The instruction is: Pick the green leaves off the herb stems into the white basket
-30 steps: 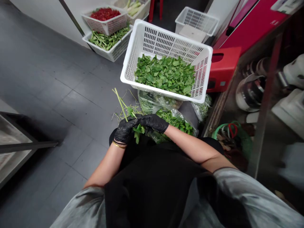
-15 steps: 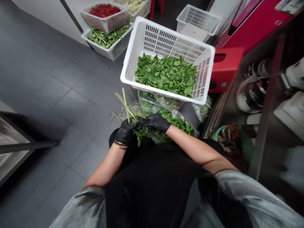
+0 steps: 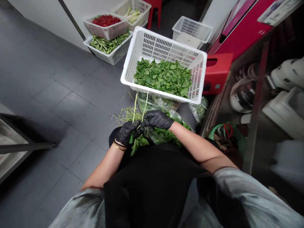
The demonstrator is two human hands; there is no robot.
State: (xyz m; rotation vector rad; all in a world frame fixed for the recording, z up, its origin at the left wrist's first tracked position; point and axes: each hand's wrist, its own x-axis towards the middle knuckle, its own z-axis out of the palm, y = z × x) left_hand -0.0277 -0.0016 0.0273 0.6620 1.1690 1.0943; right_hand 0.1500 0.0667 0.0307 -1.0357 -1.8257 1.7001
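My left hand point(image 3: 127, 133), in a black glove with a gold bracelet at the wrist, is closed around a leafy green stem point(image 3: 135, 109). Its bare end points up and its leaves point(image 3: 139, 142) hang below the fingers. Right beside it, my right hand point(image 3: 159, 119), also black-gloved, pinches a second thin stem point(image 3: 145, 106). Both hands nearly touch above my lap. Beyond them, a white slatted basket point(image 3: 163, 47) holds a heap of picked green leaves point(image 3: 163, 76). Under the right wrist, more greens point(image 3: 166, 135) lie in a clear plastic bag point(image 3: 152, 134).
Bare stems point(image 3: 128, 114) are scattered on the grey tile floor point(image 3: 78, 126). Red chillies point(image 3: 106, 20) and cut green stalks point(image 3: 106, 44) fill stacked baskets at the back left. A red plastic stool point(image 3: 218, 74) and a metal shelf point(image 3: 256, 104) stand on the right.
The stems in my hands now stand upright side by side, and the right hand holds one of them. The leaves hang lower. The view has shifted slightly.
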